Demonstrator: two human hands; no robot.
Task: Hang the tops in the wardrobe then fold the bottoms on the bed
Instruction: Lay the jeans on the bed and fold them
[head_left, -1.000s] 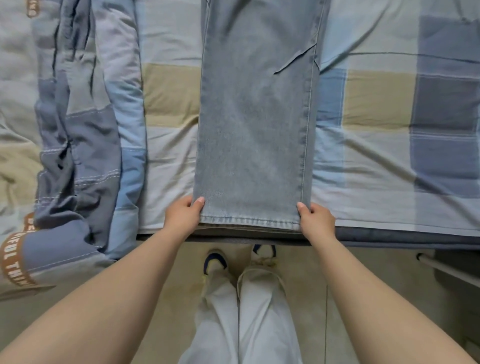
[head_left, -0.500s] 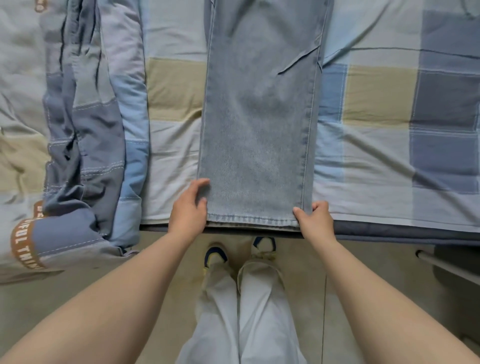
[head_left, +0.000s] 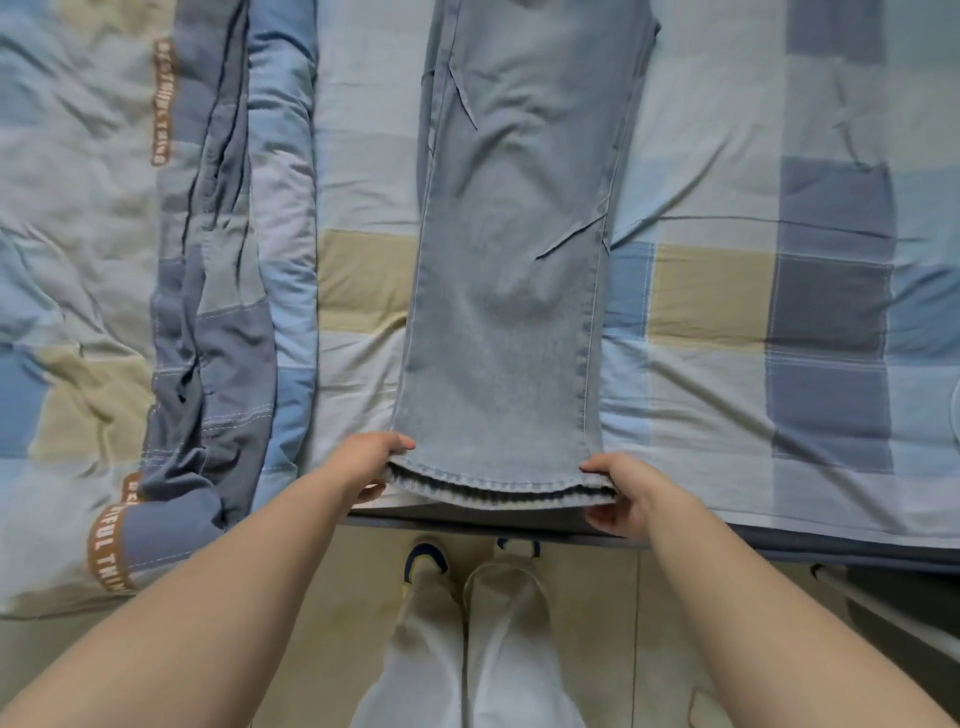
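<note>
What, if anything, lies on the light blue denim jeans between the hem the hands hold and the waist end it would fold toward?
Nothing visible: both the left hand and right hand already grip the hem of the light blue denim jeans, whose surface is bare up to the frame edge.

We grip the hem of pale blue jeans (head_left: 511, 291) laid lengthwise on a checked bed (head_left: 727, 291), the left hand (head_left: 366, 465) pinching the hem's left corner and the right hand (head_left: 626, 491) its right corner, lifting it just off the bed's near edge. A rumpled quilt (head_left: 218, 291) lies left of the jeans.
</note>
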